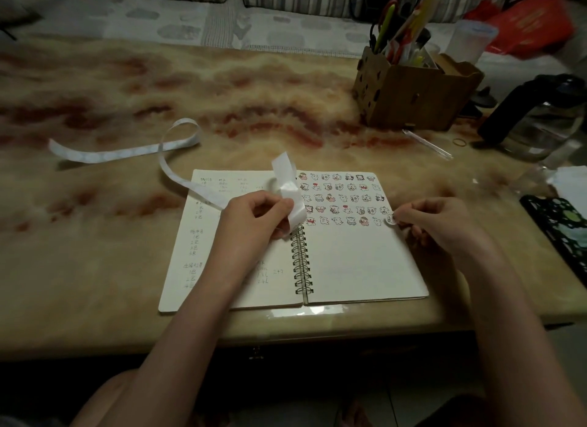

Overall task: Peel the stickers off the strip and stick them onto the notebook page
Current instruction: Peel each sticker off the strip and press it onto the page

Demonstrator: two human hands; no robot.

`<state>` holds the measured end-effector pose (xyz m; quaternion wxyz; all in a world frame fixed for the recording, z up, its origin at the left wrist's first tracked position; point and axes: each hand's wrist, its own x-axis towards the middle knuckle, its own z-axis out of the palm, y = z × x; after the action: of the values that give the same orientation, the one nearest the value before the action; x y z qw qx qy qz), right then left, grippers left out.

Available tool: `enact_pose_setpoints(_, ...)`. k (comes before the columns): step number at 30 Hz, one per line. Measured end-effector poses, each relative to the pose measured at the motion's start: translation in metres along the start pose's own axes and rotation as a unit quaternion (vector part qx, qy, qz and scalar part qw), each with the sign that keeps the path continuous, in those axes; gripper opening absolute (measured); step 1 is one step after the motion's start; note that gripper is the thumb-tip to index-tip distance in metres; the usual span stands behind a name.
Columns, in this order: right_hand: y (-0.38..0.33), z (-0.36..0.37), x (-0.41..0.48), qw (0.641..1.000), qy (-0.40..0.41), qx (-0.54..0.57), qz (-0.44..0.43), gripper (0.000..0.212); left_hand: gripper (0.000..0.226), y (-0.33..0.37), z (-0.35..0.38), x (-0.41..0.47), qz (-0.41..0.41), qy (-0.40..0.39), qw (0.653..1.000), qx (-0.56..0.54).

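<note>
Left hand [254, 217] is gripping the strip [290, 194] over the notebook [359, 261] spine. Right hand [435, 226] is pinching one sticker [391, 219] at the right page's edge, beside the fifth sticker row.

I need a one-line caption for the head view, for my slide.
Left hand holds the strip over the notebook while right hand pinches a sticker at the page's right edge.
</note>
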<state>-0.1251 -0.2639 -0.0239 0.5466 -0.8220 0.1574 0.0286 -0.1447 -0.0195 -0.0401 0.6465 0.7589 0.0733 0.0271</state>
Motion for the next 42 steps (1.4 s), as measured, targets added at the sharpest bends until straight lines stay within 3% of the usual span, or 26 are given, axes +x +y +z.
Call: enact_pose_setpoints(42, 0.013, 0.008, 0.011, 0.995, 0.046, -0.079, -0.037, 0.01, 0.015, 0.0, 0.0, 0.0, -0.006, -0.001, 1.0, 0.002)
